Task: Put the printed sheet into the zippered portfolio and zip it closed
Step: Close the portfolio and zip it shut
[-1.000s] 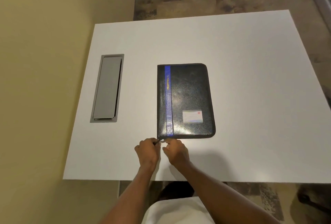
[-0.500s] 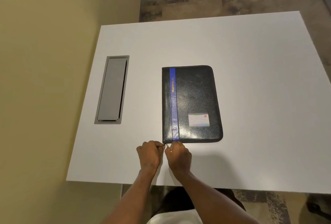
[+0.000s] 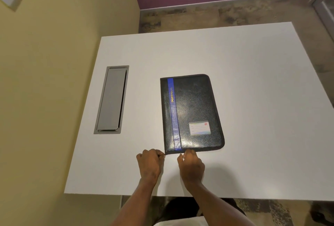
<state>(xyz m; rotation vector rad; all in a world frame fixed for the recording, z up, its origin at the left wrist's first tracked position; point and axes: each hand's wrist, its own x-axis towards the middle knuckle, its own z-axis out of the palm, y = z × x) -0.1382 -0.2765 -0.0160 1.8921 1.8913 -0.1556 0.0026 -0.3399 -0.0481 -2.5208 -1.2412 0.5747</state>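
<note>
The zippered portfolio is laid flat and closed on the white table, spine to the left, with its blue stripe and label card facing up. The near short edge is turned toward the person, probably so that the zipper's end can be reached without stretching. The printed sheet is nowhere to be seen; it is judged to be already inside, though that cannot be confirmed.

The left hand is curled at the near-left corner, its fingertips pinched on something small and metallic, likely the zipper pull. The right hand is set just beside it on the near edge, fingers bent and touching the cover's rim, seemingly to steady the case against the tug. Whether the last teeth are joined is too small to be told. The closing step is judged to be nearly finished.

A grey cable hatch is recessed in the table to the left, well apart from the work.
</note>
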